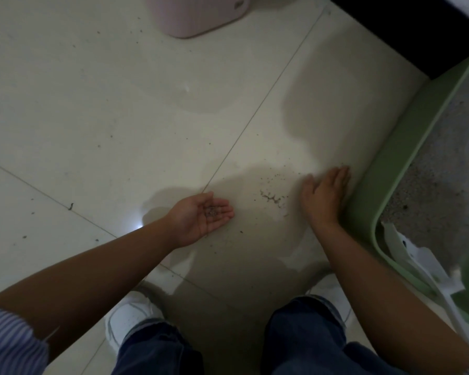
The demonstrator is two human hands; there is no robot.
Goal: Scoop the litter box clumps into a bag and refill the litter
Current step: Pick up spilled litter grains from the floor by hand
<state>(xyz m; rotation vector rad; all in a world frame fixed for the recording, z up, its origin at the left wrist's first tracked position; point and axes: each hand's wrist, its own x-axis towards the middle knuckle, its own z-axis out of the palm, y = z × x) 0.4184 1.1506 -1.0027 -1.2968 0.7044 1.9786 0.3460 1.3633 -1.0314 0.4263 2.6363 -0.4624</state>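
Home: tiled floor [119, 109], litter box [385, 163]

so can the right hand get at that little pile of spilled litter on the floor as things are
Probably yes. The right hand rests flat on the floor tile just right of the spilled litter, with only bare floor between them. The green litter box sits on its other side.

The floor [98, 109] is laid in large, glossy cream tiles with thin dark grout lines [257, 109] crossing diagonally; it shows soft shadows, small dark specks and one bright reflected spot of light [138, 226] near the lower centre. A pale pink ribbed container [201, 14] stands on the floor at the top edge. A dark, unlit band [406, 31] occupies the upper right corner; lighting is dim overall.
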